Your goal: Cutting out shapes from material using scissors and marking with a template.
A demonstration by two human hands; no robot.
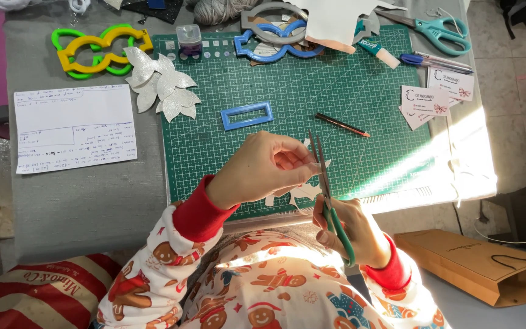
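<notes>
My left hand [263, 167] pinches a small white cut-out piece [304, 192] above the near edge of the green cutting mat [312, 79]. My right hand [351, 228] grips green-handled scissors [324, 183], whose blades point away from me and meet the white piece beside my left fingers. Most of the piece is hidden by my left hand. Both sleeves have red cuffs and a gingerbread print.
On the mat lie a blue rectangular frame [246, 115], a dark pencil [342, 125], silvery leaf shapes [162, 88] and blue and grey templates [272, 36]. Yellow and green templates [98, 49], a written sheet [74, 128], teal scissors [439, 30], cards [424, 103] and a paper bag [482, 262] surround it.
</notes>
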